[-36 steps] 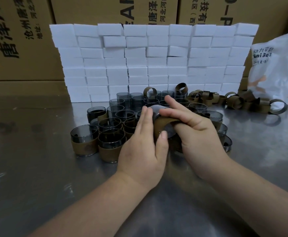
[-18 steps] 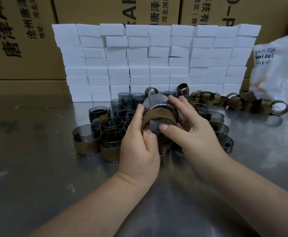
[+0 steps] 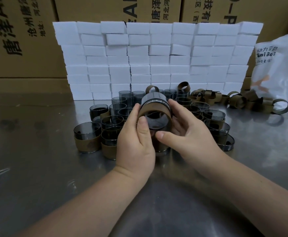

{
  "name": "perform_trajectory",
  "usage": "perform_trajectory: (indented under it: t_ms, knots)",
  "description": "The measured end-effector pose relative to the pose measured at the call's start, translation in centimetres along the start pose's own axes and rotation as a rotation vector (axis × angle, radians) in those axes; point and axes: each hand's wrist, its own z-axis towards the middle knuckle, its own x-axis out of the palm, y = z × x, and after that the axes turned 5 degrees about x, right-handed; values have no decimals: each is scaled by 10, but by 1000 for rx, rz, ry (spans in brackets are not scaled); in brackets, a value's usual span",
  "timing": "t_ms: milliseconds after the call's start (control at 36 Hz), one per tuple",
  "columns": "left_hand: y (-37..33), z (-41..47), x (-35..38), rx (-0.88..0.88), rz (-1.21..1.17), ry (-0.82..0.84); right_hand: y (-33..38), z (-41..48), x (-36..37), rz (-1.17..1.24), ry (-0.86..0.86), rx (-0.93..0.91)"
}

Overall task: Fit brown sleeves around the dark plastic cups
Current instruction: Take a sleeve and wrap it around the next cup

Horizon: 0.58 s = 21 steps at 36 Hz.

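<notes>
Both hands hold one dark plastic cup on its side above the pile, its base turned toward me. A brown sleeve wraps the end nearest me. My left hand grips the cup's left side with its thumb on the sleeve's lower edge. My right hand curls round the right side, thumb below. Under them, sleeved cups stand at the front left and bare dark cups stand behind. Loose brown sleeves lie at the back right.
A wall of white foam blocks stands behind the cups, with cardboard boxes behind it. A white plastic bag sits at the right. The steel table stretches toward me.
The cup with its sleeve has been lifted off the pile and turned so its base faces me. Both hands rose with it, and my left hand shifted to grip its left side.
</notes>
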Motion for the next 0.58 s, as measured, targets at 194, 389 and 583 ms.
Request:
perform_trajectory:
  t_ms: [194,389,583]
  knots:
    - [5,5,-3,43,-70,-15,2,1,-4,15,-44,-28]
    - [10,10,-5,51,-114,-10,-1,4,-7,18,-78,-16]
    - [6,14,-11,75,2,6,-1,5,-11,5,-111,-9]
